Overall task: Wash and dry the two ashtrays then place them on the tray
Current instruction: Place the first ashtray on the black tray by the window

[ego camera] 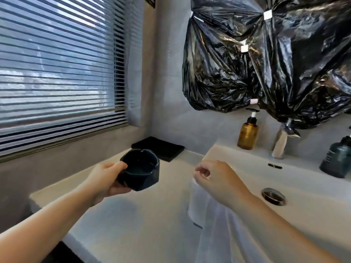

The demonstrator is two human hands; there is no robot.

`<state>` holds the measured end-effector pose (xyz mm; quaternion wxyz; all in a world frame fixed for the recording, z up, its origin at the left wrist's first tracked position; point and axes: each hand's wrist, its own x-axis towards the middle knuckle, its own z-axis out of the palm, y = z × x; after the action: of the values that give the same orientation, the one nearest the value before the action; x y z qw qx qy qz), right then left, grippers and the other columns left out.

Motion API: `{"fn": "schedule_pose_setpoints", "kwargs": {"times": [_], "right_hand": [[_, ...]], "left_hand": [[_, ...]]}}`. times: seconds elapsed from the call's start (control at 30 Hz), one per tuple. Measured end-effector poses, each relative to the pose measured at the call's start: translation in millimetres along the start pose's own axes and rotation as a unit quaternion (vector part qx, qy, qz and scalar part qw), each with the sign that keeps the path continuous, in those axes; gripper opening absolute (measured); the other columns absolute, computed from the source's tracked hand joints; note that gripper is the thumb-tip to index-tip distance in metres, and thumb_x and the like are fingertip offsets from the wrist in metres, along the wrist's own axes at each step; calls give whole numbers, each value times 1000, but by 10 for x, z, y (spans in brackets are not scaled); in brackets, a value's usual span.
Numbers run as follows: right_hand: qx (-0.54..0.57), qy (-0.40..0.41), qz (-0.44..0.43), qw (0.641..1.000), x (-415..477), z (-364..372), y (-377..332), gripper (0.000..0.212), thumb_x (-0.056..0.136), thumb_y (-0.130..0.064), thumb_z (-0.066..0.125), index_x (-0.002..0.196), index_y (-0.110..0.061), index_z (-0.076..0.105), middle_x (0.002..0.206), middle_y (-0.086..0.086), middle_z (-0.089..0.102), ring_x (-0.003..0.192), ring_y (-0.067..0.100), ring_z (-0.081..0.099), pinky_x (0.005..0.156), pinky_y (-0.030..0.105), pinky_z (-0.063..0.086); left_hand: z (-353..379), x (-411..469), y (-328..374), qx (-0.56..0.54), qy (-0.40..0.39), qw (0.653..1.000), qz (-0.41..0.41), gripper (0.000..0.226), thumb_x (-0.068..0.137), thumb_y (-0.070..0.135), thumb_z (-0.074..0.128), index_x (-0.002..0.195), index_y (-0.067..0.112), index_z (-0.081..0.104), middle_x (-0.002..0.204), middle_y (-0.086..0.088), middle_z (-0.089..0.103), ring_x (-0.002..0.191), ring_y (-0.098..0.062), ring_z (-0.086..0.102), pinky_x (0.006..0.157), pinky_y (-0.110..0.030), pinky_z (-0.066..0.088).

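While in left hand (106, 180), ashtray (141, 168) aloft.

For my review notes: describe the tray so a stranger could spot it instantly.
Beside the slatted window blind, in the white countertop's far corner left of the white sink basin, lies a flat black square tray. It sits behind the dark blue faceted ashtray held in the left hand; unlike the upright amber pump bottle, it is low and matte.
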<state>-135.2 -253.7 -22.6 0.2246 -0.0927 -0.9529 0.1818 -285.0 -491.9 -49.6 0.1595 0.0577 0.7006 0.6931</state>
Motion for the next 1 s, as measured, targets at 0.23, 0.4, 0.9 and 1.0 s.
{"fn": "schedule_pose_setpoints", "kwargs": {"times": [0.23, 0.4, 0.9, 1.0], "right_hand": [[-66, -18, -18, 997, 1112, 459, 170, 23, 88, -22, 56, 79, -2, 63, 80, 11, 60, 78, 22, 53, 70, 39, 44], [-40, -33, -17, 999, 1674, 749, 372, 18, 90, -26, 56, 72, -21, 58, 77, -5, 57, 75, 14, 53, 67, 33, 43], [-72, -79, 39, 994, 1777, 1012, 587, 31, 92, -39, 49, 108, -17, 65, 101, -6, 64, 90, 14, 60, 84, 33, 50], [-73, -84, 33, 993, 1764, 994, 593, 30, 94, -41, 48, 117, -27, 61, 111, -10, 61, 100, 12, 58, 88, 29, 48]], "left_hand": [[110, 1187, 12, 5, 36, 999, -18, 15, 93, 22, 58, 98, 7, 60, 104, -22, 66, 79, -37, 72, 65, -43, 62], [296, 1962, 9, 11, 48, 998, -28, 23, 92, 22, 59, 107, 4, 58, 105, -22, 66, 75, -37, 73, 64, -46, 62], [892, 3381, -16, 10, 62, 996, -64, 47, 91, 28, 60, 130, 4, 44, 127, -13, 51, 77, -38, 71, 47, -31, 59], [945, 3500, -47, 15, 68, 996, -62, 55, 91, 28, 61, 135, 3, 41, 132, -13, 47, 81, -41, 69, 43, -31, 57]]}}
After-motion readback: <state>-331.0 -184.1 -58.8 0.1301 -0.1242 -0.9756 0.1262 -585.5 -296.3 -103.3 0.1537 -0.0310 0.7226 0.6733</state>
